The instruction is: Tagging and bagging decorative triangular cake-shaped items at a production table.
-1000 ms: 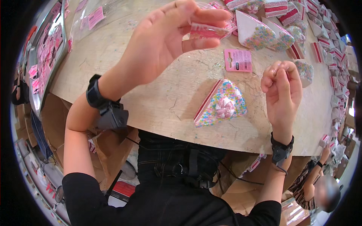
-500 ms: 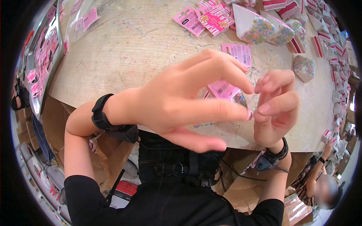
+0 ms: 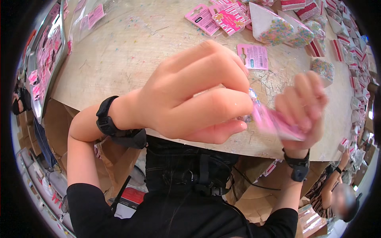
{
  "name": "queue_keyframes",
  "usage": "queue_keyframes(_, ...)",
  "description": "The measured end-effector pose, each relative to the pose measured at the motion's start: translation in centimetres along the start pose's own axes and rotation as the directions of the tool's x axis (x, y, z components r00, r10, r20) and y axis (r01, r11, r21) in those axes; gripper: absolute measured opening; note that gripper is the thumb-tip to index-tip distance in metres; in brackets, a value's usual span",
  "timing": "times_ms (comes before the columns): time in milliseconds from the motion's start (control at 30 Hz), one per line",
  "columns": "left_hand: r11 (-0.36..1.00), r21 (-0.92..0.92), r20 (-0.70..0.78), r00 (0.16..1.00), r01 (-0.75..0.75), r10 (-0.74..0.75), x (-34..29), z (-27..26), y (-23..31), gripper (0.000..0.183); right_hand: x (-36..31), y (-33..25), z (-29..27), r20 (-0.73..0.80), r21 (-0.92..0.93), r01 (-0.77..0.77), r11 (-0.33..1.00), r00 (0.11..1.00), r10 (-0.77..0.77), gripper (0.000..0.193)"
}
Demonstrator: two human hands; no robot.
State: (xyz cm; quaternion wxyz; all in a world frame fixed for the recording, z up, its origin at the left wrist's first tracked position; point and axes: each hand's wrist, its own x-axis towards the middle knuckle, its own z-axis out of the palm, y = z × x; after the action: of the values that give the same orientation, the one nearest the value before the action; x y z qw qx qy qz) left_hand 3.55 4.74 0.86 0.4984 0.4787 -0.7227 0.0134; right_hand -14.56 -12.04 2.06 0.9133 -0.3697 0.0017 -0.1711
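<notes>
My left hand (image 3: pixel 196 93) is closed over the table, its fingers curled round a sprinkle-covered piece (image 3: pixel 253 95). Only small bits of that piece show beside the knuckles; the rest is hidden by the hand. A pink card (image 3: pixel 274 122), smeared by motion, stretches from the piece to my right hand (image 3: pixel 301 105). The right fingers are bent and blurred, with the card's end against them. Beyond the hands lies another pink card (image 3: pixel 253 56), flat, with a hanging hole. Several thin wire hooks (image 3: pixel 274 81) are scattered near it.
White wedge-shaped cake-slice ornaments (image 3: pixel 272 25) with sprinkled ends stand at the back, many more crowding the right side. Pink and striped cards (image 3: pixel 229 19) lie beside them. A metal tray (image 3: pixel 55 59) of pink packets is at the left. Another person (image 3: pixel 337 194) is at the lower right.
My left hand has gone from spread fingers to a closed grip on the sprinkled piece. The pink card has come up off the table toward my right hand, which has shifted slightly right.
</notes>
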Motion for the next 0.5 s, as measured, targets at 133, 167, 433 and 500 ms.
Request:
queue_keyframes(133,0.998,-0.033,-0.032,0.998,-0.059,0.058,0.6,0.3,-0.2,0.035,-0.2,-2.7,0.5,-0.077,-0.515,0.224,0.827,0.949,-0.305,0.010)
queue_keyframes(167,0.997,-0.038,-0.034,0.998,-0.061,0.060,0.7,0.5,-0.2,0.035,-0.4,-2.4,1.0,0.062,-0.883,0.288,0.372,0.855,-0.515,0.007)
queue_keyframes(433,0.978,0.097,-0.060,0.980,-0.185,0.191,0.9,1.1,1.4,0.025,-3.4,0.7,4.5,0.168,-0.906,0.157,0.393,0.986,-0.006,0.011)
queue_keyframes(500,0.973,0.150,-0.073,0.979,-0.176,0.189,0.7,1.6,1.8,0.018,-3.1,0.4,4.2,0.103,-0.849,-0.002,0.528,0.980,0.171,0.017)
